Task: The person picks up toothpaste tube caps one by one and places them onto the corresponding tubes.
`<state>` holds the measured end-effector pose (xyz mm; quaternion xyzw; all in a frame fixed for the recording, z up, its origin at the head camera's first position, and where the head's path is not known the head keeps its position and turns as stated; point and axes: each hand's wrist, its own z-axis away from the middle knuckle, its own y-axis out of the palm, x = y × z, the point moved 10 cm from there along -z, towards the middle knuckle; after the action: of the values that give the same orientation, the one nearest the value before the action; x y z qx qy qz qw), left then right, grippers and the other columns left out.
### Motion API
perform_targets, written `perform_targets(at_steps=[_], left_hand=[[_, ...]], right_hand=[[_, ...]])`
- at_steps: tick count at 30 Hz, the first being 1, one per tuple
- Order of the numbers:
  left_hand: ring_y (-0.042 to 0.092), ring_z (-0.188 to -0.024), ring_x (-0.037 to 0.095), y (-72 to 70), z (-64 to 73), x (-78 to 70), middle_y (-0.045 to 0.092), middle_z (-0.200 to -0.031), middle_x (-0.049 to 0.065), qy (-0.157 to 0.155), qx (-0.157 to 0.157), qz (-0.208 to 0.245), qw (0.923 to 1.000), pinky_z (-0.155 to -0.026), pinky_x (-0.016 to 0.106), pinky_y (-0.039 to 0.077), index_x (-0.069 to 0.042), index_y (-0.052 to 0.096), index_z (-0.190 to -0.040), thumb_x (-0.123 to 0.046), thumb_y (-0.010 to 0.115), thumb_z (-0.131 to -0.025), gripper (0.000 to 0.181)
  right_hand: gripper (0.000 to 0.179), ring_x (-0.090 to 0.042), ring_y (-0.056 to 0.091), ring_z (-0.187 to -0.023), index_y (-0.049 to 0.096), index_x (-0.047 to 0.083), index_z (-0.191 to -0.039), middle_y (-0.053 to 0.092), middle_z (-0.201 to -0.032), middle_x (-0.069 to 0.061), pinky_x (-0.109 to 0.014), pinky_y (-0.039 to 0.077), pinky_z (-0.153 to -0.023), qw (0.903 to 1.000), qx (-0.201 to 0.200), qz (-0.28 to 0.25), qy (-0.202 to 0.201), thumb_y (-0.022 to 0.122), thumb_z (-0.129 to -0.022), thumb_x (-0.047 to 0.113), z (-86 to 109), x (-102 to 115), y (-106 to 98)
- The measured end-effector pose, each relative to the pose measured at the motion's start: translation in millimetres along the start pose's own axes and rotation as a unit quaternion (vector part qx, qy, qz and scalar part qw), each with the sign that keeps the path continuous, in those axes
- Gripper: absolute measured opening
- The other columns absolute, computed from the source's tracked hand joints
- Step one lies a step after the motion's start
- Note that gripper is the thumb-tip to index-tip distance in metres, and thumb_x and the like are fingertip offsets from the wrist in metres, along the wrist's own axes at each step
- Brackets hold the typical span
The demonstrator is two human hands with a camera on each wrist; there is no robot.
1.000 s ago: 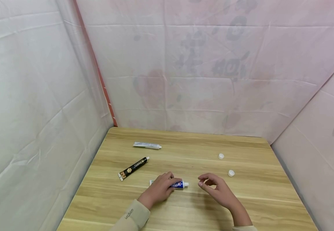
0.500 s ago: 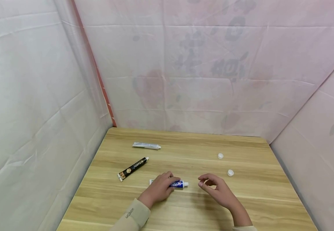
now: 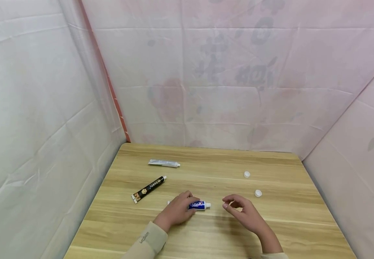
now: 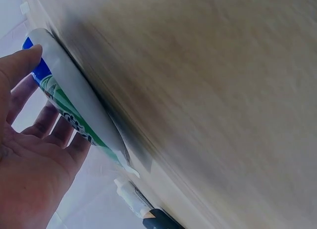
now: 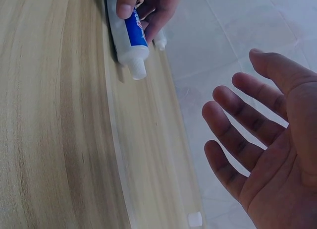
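A blue, white and green toothpaste tube (image 3: 196,205) lies across the front middle of the table, its bare white nozzle pointing right. My left hand (image 3: 178,209) grips it from above, thumb on one side and fingers on the other. In the left wrist view, the tube (image 4: 74,100) shows green print and a flattened tail. My right hand (image 3: 243,212) hovers right of the nozzle, fingers loosely bent and holding nothing. From the right wrist, that hand (image 5: 267,135) has its fingers spread apart, away from the nozzle (image 5: 137,70).
A black toothpaste tube (image 3: 149,189) lies slanted at the left, and a silver-white tube (image 3: 164,163) lies farther back. Two white caps (image 3: 258,193) (image 3: 246,174) sit at the right on the wooden table (image 3: 290,216). Pale cloth walls (image 3: 219,108) stand around the left, back and right.
My left hand and the toothpaste tube have shifted very slightly left and away from me. My right hand stays almost still.
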<state>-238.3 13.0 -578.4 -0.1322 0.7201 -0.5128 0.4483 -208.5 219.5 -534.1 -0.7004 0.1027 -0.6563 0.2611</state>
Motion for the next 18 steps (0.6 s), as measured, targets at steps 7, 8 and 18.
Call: perform_targets(at_steps=[7,8,18], left_hand=[[0.053,-0.097,0.005,-5.8,-0.4,5.2,0.057,-0.112,-0.008,-0.004,-0.002,-0.004,1.0000,-0.086,0.028,0.048,-0.023,0.062,-0.133,-0.033,0.065,-0.095,0.039],[0.053,-0.096,0.005,-7.1,-0.1,6.7,0.057,-0.112,-0.008,-0.006,-0.005,-0.004,1.0000,-0.086,0.028,0.048,-0.023,0.062,-0.132,-0.034,0.065,-0.095,0.039],[0.055,-0.103,0.008,-17.9,7.6,20.4,0.060,-0.116,-0.005,-0.007,-0.026,0.004,0.9996,-0.091,0.033,0.049,-0.019,0.064,-0.130,-0.041,0.067,-0.093,0.043]], right_hand=[[0.016,-0.019,0.066,-0.092,0.067,0.028,-0.108,0.067,-0.102,0.006,-0.029,0.053,-0.076,0.9999,-0.011,-0.001,0.008,0.066,-0.094,0.035,-1.1,-2,-2],[0.016,-0.020,0.066,-0.091,0.068,0.028,-0.108,0.067,-0.102,0.006,-0.029,0.053,-0.076,0.9998,-0.016,0.001,0.008,0.066,-0.094,0.035,-1.5,-2,-3],[0.015,-0.014,0.064,-0.085,0.070,0.022,-0.105,0.067,-0.100,0.006,-0.028,0.050,-0.075,0.9934,-0.097,0.062,-0.005,0.068,-0.094,0.032,-3.3,-9,-19]])
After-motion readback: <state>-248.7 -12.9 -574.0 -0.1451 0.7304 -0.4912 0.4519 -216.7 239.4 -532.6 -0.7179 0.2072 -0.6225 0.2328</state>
